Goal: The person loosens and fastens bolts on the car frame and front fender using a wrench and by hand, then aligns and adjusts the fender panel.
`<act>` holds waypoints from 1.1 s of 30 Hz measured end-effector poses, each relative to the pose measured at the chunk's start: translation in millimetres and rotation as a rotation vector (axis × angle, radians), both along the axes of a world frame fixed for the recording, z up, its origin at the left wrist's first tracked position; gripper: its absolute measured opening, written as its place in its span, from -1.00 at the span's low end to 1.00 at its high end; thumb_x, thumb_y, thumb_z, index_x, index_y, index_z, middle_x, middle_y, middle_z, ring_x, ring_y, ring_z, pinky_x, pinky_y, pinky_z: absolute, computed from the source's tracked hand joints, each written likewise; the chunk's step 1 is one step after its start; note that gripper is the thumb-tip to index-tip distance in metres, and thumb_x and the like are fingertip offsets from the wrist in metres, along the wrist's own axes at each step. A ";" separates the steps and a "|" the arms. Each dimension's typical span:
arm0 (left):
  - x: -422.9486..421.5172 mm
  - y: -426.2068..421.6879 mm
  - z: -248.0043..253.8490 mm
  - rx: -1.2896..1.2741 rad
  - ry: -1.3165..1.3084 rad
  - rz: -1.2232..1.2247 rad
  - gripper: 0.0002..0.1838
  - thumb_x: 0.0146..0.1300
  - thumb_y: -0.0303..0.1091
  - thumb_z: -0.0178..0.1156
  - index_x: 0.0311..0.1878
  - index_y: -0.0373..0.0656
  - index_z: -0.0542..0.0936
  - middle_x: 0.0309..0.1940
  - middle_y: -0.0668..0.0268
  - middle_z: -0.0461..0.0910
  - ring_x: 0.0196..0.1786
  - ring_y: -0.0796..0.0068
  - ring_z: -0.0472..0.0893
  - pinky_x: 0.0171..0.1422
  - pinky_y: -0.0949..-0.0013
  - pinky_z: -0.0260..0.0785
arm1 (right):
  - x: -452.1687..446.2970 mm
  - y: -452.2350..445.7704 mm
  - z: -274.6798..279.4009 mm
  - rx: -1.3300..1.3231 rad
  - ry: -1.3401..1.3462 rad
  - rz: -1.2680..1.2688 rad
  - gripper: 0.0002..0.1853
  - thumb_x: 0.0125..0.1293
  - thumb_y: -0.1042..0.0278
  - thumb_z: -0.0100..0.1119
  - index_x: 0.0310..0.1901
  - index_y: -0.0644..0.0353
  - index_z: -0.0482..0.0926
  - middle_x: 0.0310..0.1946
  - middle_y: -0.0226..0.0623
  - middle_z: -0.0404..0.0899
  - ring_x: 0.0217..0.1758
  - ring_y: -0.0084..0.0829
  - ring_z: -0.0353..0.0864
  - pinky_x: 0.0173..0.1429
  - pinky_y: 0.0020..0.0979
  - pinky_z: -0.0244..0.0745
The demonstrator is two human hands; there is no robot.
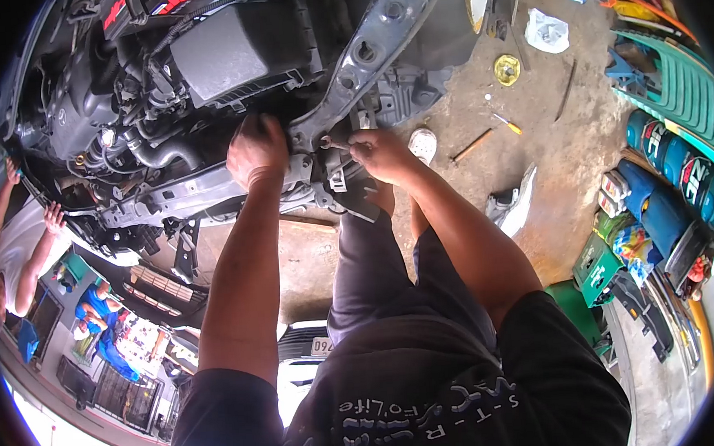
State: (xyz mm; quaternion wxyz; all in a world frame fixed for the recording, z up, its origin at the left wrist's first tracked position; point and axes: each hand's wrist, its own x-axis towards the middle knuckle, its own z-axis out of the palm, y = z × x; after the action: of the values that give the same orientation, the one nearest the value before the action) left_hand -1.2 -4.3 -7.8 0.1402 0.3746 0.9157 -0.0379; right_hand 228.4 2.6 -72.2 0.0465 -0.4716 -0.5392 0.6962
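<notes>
My right hand [381, 154] grips a small wrench [336, 145]. The wrench's head lies at the joint where the diagonal metal brace [365, 52] meets the car's front crossmember [180, 197]. Over the crossmember, to the left of that joint, is my left hand [257, 153]. Its fingers curl down into the engine bay, and their tips are hidden, so what they hold cannot be made out. Just beyond it sits a black plastic box [232, 51], and a grey ribbed hose [161, 153] bends through the bay to its left.
Another person's hand [53, 217] rests on the car's edge at left. On the floor lie a screwdriver [508, 124], a wooden-coloured stick [472, 146], a yellow round container [507, 70] and a plastic bag [546, 30]. Blue containers [658, 192] and a green chair [676, 89] stand right.
</notes>
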 end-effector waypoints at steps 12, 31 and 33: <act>0.9 1.6 0.2 -0.011 0.014 -0.015 -0.56 0.42 0.13 0.02 -0.02 0.06 0.74 -0.06 0.05 0.76 0.04 -0.16 0.71 0.11 -0.12 0.54 | -10.1 -4.7 10.1 0.117 -0.061 -0.111 -0.63 0.47 -0.05 0.30 -0.22 0.14 0.76 -0.44 -0.06 0.68 -0.37 -0.07 0.68 -0.21 -0.14 0.50; 1.3 3.1 3.4 -0.058 -0.009 0.016 -0.54 0.42 0.15 0.02 0.08 0.14 0.74 -0.01 0.07 0.76 0.09 -0.13 0.71 0.15 -0.10 0.54 | -7.8 -6.1 52.3 0.386 -0.305 0.015 -0.63 0.47 0.02 0.21 -0.33 0.17 0.69 -0.39 -0.05 0.72 -0.26 -0.03 0.75 -0.13 -0.02 0.65; 0.6 2.6 2.1 -0.046 -0.007 0.028 -0.54 0.42 0.15 0.02 0.07 0.12 0.74 -0.01 0.07 0.76 0.09 -0.13 0.70 0.16 -0.10 0.53 | -13.2 4.6 50.7 0.654 -0.381 0.064 -0.67 0.41 0.03 0.29 -0.31 0.16 0.70 -0.39 -0.08 0.72 -0.26 -0.04 0.75 -0.13 -0.03 0.66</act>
State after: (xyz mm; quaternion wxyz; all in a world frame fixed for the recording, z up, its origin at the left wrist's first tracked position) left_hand -0.5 -1.7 -5.7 0.1525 0.3587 0.9192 -0.0555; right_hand 215.3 7.2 -21.5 0.0717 -0.5357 -0.7463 0.3884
